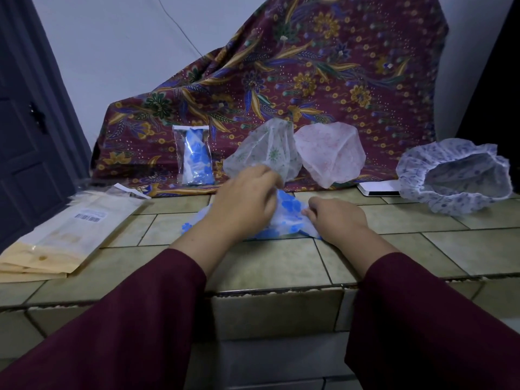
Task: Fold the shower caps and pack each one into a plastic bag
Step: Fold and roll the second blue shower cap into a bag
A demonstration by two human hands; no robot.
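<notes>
A white shower cap with blue flowers lies flattened on the tiled counter. My left hand grips its left part with curled fingers, and my right hand pinches its right edge. Behind them stand a green-patterned cap, a pink cap and, at the far right, a purple-flowered cap with its opening facing me. A clear plastic bag holding a folded blue-flowered cap leans upright against the batik cloth.
A stack of flat plastic bags with a barcode label lies at the left on the counter. A dark red batik cloth drapes the back. A white flat device lies between the pink and purple caps. A dark door stands at the left.
</notes>
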